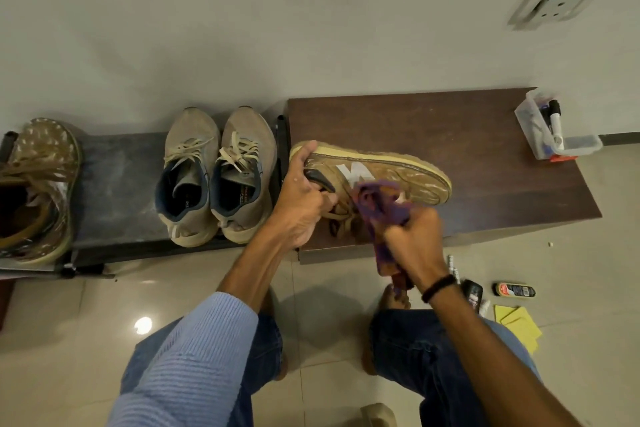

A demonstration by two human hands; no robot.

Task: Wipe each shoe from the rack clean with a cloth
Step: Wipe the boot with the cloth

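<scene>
At the far left a spotted brown shoe [38, 184] sat on the low dark rack [117, 180], and further along the same shelf a pair of beige sneakers [214, 177] stood side by side, toes to the wall; going by how they lay, neither looked to be in hand yet. The step in hand was the wiping of the tan shoe [391, 170], which lay on its side over the brown wooden top [485, 135] beside the rack, sole turned to the wall and toe pointing right; whether it rested on the wood or was held just clear of it could not be told. The left hand [301, 198] gripped its heel, thumb hooked over the sole edge and fingers curled in at the collar. The purple cloth [381, 208] was bunched against the side of the shoe just below the white logo, near the laces. The right hand [415, 236] had its fingers clamped together round the wad, the loose tail hanging below the wrist; the hand was slightly blurred, so the exact lie of each finger was unclear. The next move would probably call for working the cloth toward the toe, then turning the shoe in the left hand to reach the far side and sole. At the right edge stood a clear box of markers [550, 128], and a polish tin [514, 289] lay on the floor.
</scene>
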